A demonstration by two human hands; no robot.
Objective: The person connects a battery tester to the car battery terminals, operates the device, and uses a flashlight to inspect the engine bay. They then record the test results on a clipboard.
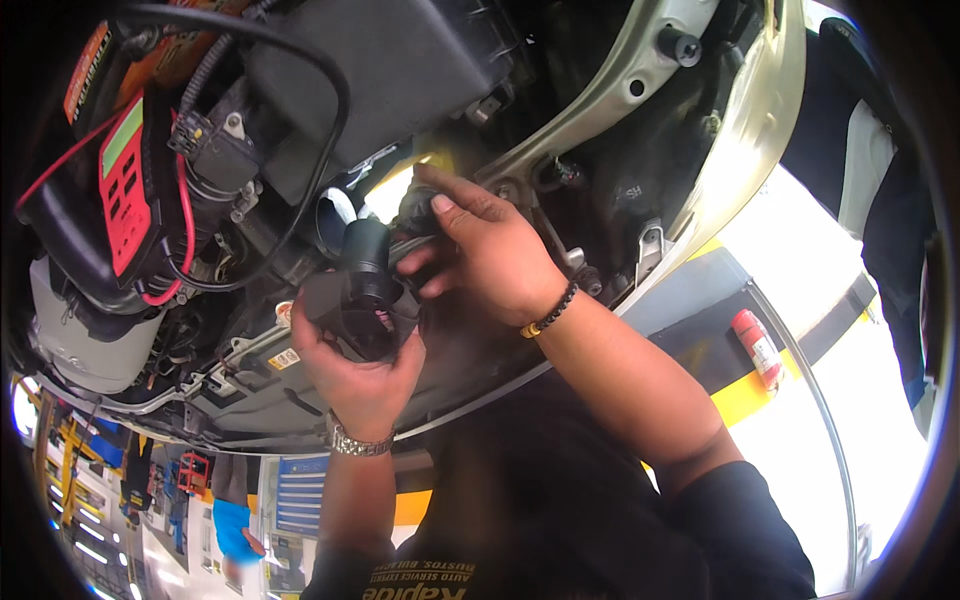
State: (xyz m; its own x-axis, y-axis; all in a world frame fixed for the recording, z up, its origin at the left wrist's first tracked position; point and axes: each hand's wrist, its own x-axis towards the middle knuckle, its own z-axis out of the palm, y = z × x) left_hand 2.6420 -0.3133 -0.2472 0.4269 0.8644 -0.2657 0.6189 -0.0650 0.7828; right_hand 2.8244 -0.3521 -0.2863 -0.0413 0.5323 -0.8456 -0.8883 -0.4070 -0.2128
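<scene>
Closest to the camera was a dark shirt (560,500), with a bare forearm (640,385) reaching up from it on the right. Ahead, the left hand (358,375) cradled a black part (367,262), its fingers wrapped along the left side and its thumb along the right, gripping the wide end. That wide end sat in the palm, while the narrow end pointed away from the person, beyond the fingertips.

The right hand (480,235) was just to the right of the black part, its fingers partly curled at a dark ribbed piece (418,208); whether they pinched it, I could not tell.

The black part was matte and mostly plain: a smooth round cylinder at the narrow end, then a ridge, then a broader, flared base. A small pinkish patch showed on the base, too small to make out.

Just past the narrow end, a bright yellowish opening (392,190) shone. A black box (385,70) stood beyond it, and a red tester (125,195) with a red lead (190,235) leaned well to the left.
</scene>
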